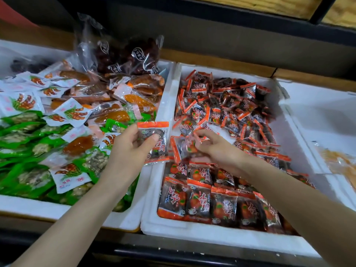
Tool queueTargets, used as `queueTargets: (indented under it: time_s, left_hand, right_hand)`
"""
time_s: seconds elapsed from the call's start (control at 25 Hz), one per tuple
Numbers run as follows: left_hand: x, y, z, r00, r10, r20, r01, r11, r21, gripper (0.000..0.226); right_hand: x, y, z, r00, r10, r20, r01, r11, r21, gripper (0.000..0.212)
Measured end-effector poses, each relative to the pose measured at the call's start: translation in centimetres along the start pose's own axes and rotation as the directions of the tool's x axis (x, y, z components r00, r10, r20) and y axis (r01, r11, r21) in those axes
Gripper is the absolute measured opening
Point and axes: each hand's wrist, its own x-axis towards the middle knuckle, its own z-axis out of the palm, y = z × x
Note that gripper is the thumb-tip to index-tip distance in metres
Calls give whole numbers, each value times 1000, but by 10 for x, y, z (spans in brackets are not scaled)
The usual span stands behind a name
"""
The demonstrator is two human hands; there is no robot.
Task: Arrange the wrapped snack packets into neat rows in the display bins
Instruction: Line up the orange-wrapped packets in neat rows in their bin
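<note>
Pretty dim in here. Three white foam bins sit side by side on a wooden desk (pixel 221 63) with a dark wall behind. The left bin (pixel 28 207) is a jumble of green, white and orange snacks. The right bin (pixel 317 112) is mostly bare foam.

The middle bin (pixel 192 236) has the orange-and-black stuff: neat rows (pixel 217 205) packed against the near wall and a loose pile (pixel 231 105) at the far end. There's a strip of open white floor along its right side.

The left hand (pixel 133 149) is closed around one packet (pixel 153 141), thumb across its front. It's held over the wall between the left and middle bins, long axis running near to far, orange seals at both ends, print facing up. The right hand (pixel 213 149) is just beside it over the middle bin, fingers curled, pinching a second packet (pixel 181 149). That one is tilted, with one orange seal pointing left.
</note>
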Motion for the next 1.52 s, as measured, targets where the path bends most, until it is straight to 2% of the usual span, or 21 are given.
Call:
queueTargets:
  time_s: [0.08, 0.16, 0.24, 0.32, 0.4, 0.48, 0.56, 0.6, 0.68, 0.8, 0.92, 1.0, 1.08, 1.12, 1.16, 1.24, 1.36, 1.4, 1.52]
  left_hand:
    - [1, -2, 5, 1000, -26, 7, 26, 1000, 9, 9]
    - [2, -5, 10, 999, -45, -3, 46, 998, 43, 3]
    - [4, -6, 15, 998, -16, -61, 22, 995, 99, 10]
    - [7, -5, 18, 986, 7, -167, 10, 995, 100, 9]
    - [10, -2, 22, 966, -40, -255, 58, 996, 62, 9]
    - [11, -2, 28, 966, -136, -222, 122, 989, -78, 8]
    - [11, -2, 33, 971, -173, -164, 143, 974, -178, 10]
    - [11, -1, 35, 979, -132, -154, 109, 983, -149, 12]
    - [10, 3, 36, 992, -8, -127, 7, 1000, -8, 11]
    - [8, 10, 38, 992, 116, -41, -106, 977, 184, 13]
    - [8, 13, 37, 986, 162, -45, -151, 970, 192, 12]
    - [10, 14, 30, 984, 154, -87, -138, 975, 174, 11]
    - [11, 11, 20, 988, 123, -95, -104, 977, 183, 13]
    - [12, 9, 16, 990, 114, -86, -97, 979, 180, 11]
    - [12, 8, 12, 991, 107, -76, -94, 982, 167, 8]
    - [12, 8, 9, 992, 96, -84, -83, 986, 144, 12]
    - [12, 10, 9, 992, 81, -96, -65, 985, 158, 16]
    - [12, 10, 10, 992, 81, -98, -64, 984, 168, 17]
    - [14, 8, 11, 992, 82, -100, -61, 978, 198, 16]
  right_hand:
    - [-3, -2, 3, 996, 80, 34, -87, 947, 310, 18]
    - [-7, -5, 7, 989, 116, 92, -147, 847, 511, 16]
    - [-12, -8, 12, 991, 78, 104, -124, 807, 577, 14]
    - [-18, -12, 16, 997, 19, 76, -60, 814, 577, 13]
    - [-26, -15, 17, 1000, -21, 15, 9, 832, 555, 12]
    - [-36, -15, 20, 998, -54, -21, 58, 895, 442, 13]
    - [-44, -12, 21, 997, -74, -8, 74, 985, 158, 43]
    - [-47, -10, 21, 996, -85, 12, 85, 996, -7, 50]
    - [-54, -14, 21, 991, -115, 71, 128, 967, -221, 41]
    - [-61, -21, 25, 984, -92, 155, 129, 960, -249, 25]
    - [-58, -22, 22, 980, -109, 169, 139, 973, -181, 12]
    - [-47, -21, 14, 987, -157, 19, 157, 963, -219, 5]
    - [-28, -15, 5, 961, -192, -201, 133, 953, -274, 23]
    - [-19, -10, 3, 945, -197, -262, 114, 947, -301, 30]
    - [-11, -6, 4, 941, -201, -273, 95, 929, -357, 30]
    - [1, 3, 12, 968, -161, -194, 40, 859, -510, 21]
    - [13, 9, 23, 999, 0, -34, -18, 836, -548, 26]
    - [15, 9, 24, 1000, 5, -2, -5, 802, -598, 25]
    - [22, 10, 21, 999, -24, 47, 53, 593, -804, 34]
